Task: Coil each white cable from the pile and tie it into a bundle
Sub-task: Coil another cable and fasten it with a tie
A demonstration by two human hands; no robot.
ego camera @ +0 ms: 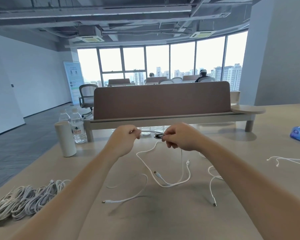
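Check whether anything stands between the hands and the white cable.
Nothing visible does. The left hand and right hand both pinch the white cable, a short stretch spanning between them; its slack hangs to the table.

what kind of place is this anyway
Most likely an open-plan office on a high floor: a pale wooden desk with a brown divider screen, a white mesh swivel chair, and tall windows overlooking city towers.

You hold a white cable (170,185) just in front of the divider (161,99), a short stretch pulled straight between your left hand (124,141) and right hand (180,137). Its slack loops on the table (163,220). The pile (24,198) lies nearer you, left of the divider.
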